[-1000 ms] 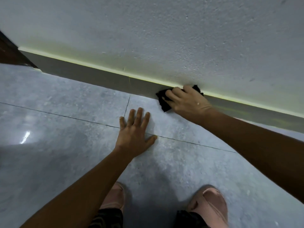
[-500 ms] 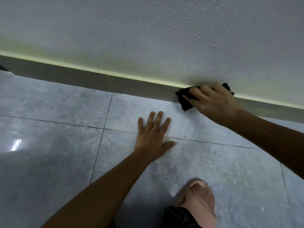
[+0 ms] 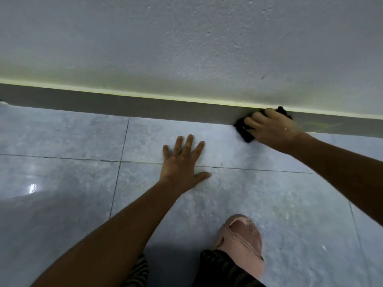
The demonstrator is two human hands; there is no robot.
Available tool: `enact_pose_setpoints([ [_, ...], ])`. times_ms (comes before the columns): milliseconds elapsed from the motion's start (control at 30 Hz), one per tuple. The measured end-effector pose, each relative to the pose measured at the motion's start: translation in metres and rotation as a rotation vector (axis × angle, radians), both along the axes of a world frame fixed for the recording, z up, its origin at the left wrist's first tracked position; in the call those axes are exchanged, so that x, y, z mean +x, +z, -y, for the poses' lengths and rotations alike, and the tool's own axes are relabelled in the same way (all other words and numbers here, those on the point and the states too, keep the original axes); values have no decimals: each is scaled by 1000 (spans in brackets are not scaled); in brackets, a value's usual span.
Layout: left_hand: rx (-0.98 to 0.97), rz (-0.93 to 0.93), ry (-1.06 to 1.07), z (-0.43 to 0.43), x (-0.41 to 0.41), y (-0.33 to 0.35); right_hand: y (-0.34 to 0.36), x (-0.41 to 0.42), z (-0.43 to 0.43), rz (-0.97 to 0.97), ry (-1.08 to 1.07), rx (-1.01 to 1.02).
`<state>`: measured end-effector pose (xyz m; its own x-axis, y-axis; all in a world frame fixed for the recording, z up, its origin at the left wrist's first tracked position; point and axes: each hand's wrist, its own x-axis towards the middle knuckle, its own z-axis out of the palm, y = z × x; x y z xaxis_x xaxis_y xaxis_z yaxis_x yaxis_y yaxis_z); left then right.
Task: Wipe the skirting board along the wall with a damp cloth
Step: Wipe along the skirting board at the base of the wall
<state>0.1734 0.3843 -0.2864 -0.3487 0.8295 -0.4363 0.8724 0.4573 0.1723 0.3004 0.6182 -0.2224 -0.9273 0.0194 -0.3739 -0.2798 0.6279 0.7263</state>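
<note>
A grey skirting board (image 3: 145, 106) runs along the foot of a white textured wall (image 3: 186, 48), with a pale yellow-green strip along its top edge. My right hand (image 3: 273, 129) presses a black cloth (image 3: 244, 131) against the board at the right; most of the cloth is hidden under the fingers. My left hand (image 3: 182, 164) lies flat on the grey floor tiles (image 3: 62, 183), fingers spread, holding nothing, about a hand's width in front of the board.
My foot in a pink slipper (image 3: 240, 237) stands on the floor below my hands. Dark striped trouser fabric (image 3: 219, 270) shows at the bottom edge. Tile joints cross the glossy floor, and faint green streaks mark the board right of the cloth.
My right hand has slid the cloth to the right along the skirting board. The view has shifted rightward with it, and my left hand has stayed flat on the floor.
</note>
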Motion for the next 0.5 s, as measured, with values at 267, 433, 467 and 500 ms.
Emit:
enact_pose_setpoints([
  [267, 17, -32, -9, 2, 3, -3, 14, -32, 33, -366, 80, -102],
  [433, -38, -22, -18, -4, 0, 5, 0, -56, 46, -113, 70, -141],
  [467, -59, -26, -23, -5, -1, 6, -1, -50, 41, -72, 58, -133],
  [500, -74, -26, -27, -7, -1, 7, -1, -42, 35, -41, 44, -123],
])
